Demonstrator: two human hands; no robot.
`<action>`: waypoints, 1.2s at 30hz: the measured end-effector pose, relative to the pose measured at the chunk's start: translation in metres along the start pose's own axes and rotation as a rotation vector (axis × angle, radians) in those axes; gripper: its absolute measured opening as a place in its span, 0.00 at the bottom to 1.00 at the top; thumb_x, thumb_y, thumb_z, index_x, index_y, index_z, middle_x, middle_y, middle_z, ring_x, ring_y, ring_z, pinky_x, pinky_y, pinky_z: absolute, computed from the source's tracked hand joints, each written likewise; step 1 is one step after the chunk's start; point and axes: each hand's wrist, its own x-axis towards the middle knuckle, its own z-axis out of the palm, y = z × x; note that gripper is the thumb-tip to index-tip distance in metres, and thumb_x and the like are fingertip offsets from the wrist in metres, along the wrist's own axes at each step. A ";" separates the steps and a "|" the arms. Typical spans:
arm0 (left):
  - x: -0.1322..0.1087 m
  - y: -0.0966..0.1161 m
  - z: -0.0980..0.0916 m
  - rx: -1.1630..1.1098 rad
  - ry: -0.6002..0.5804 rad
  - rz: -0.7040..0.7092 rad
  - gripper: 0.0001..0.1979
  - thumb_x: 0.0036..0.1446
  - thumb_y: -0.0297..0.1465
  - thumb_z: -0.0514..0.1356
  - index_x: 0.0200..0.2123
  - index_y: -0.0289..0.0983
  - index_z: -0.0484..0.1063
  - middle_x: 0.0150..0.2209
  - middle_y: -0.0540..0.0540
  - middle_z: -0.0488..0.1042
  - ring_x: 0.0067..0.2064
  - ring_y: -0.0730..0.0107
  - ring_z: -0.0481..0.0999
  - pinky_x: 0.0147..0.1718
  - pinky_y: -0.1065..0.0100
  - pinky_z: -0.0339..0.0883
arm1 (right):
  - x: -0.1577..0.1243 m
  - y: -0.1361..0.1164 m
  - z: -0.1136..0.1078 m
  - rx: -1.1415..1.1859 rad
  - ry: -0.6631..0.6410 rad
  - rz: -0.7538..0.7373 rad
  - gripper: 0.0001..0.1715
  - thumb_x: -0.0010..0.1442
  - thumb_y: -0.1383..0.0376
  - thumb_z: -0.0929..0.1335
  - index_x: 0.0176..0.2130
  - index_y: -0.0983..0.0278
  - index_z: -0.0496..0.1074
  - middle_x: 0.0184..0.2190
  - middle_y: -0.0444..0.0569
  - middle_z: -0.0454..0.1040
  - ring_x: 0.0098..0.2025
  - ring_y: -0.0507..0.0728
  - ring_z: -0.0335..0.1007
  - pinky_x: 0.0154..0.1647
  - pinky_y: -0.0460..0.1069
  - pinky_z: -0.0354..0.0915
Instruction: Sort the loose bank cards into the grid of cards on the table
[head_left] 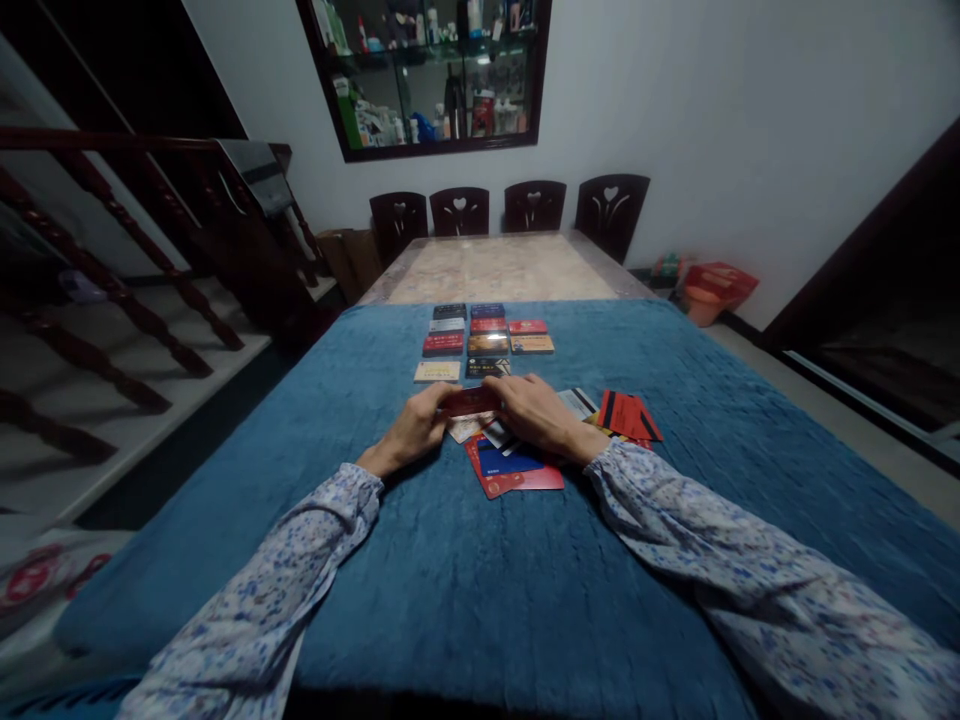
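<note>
Between my two hands is a dark red card (471, 402), held by its short ends above the blue cloth. My left hand (417, 425) grips its left end, fingers closed. My right hand (534, 408) pinches the right end. Under and beside my right hand lies a loose pile: a blue card (510, 458), a red card (541, 478), and an orange-red card with a dark stripe (630, 414). Beyond my hands, several cards lie in rows, among them a black card (487, 367), a pale yellow card (437, 371) and a gold card (487, 344).
The blue cloth (420, 580) covers the near part of a long stone-topped table (510, 268). Several dark chairs (535, 207) stand at its far end. A wooden railing (150, 265) runs along the left. On the right floor is a bin (705, 305) with a red bag.
</note>
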 end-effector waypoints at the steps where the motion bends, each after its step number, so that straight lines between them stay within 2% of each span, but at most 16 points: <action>1: 0.000 0.000 0.000 0.001 0.001 0.003 0.20 0.56 0.18 0.58 0.52 0.36 0.71 0.44 0.43 0.79 0.45 0.64 0.81 0.47 0.62 0.77 | 0.000 0.001 0.001 -0.016 0.023 -0.007 0.23 0.69 0.69 0.61 0.61 0.69 0.65 0.45 0.59 0.78 0.44 0.60 0.71 0.44 0.53 0.57; 6: 0.000 0.001 -0.001 0.023 0.011 0.020 0.21 0.57 0.18 0.57 0.53 0.35 0.69 0.46 0.43 0.78 0.46 0.64 0.80 0.48 0.63 0.76 | 0.001 0.001 0.011 -0.066 0.108 -0.009 0.20 0.69 0.69 0.59 0.57 0.69 0.68 0.41 0.57 0.77 0.43 0.60 0.70 0.43 0.53 0.56; 12: 0.002 0.003 0.001 0.039 0.034 0.083 0.19 0.59 0.19 0.56 0.53 0.36 0.67 0.45 0.43 0.76 0.48 0.64 0.78 0.49 0.62 0.75 | 0.001 0.003 0.014 -0.047 0.157 0.001 0.20 0.68 0.69 0.60 0.56 0.69 0.70 0.42 0.58 0.76 0.43 0.61 0.69 0.43 0.53 0.57; 21: 0.007 0.006 0.005 0.111 0.100 0.167 0.23 0.62 0.22 0.57 0.60 0.36 0.60 0.53 0.37 0.72 0.56 0.56 0.73 0.56 0.52 0.73 | 0.003 0.008 0.010 -0.036 0.220 -0.015 0.22 0.67 0.70 0.59 0.58 0.69 0.68 0.45 0.61 0.76 0.45 0.62 0.69 0.44 0.54 0.60; 27: 0.012 0.005 0.005 0.210 0.124 0.168 0.28 0.63 0.24 0.57 0.65 0.36 0.57 0.57 0.34 0.68 0.61 0.51 0.70 0.59 0.47 0.70 | 0.003 0.014 -0.007 0.013 0.205 -0.052 0.25 0.66 0.69 0.61 0.61 0.69 0.65 0.46 0.60 0.75 0.46 0.62 0.68 0.46 0.55 0.64; 32: 0.018 0.004 0.005 0.300 0.103 0.185 0.26 0.65 0.30 0.57 0.65 0.35 0.59 0.56 0.32 0.69 0.58 0.49 0.71 0.56 0.48 0.72 | 0.000 0.018 -0.024 0.026 0.182 -0.067 0.24 0.65 0.70 0.62 0.60 0.67 0.65 0.49 0.60 0.73 0.49 0.61 0.68 0.48 0.56 0.69; 36: 0.026 0.005 0.008 0.328 0.079 0.185 0.26 0.66 0.34 0.58 0.65 0.34 0.61 0.55 0.31 0.70 0.56 0.48 0.72 0.54 0.47 0.72 | -0.004 0.029 -0.030 0.026 0.181 -0.092 0.29 0.62 0.71 0.64 0.62 0.66 0.64 0.54 0.62 0.68 0.53 0.64 0.66 0.51 0.59 0.71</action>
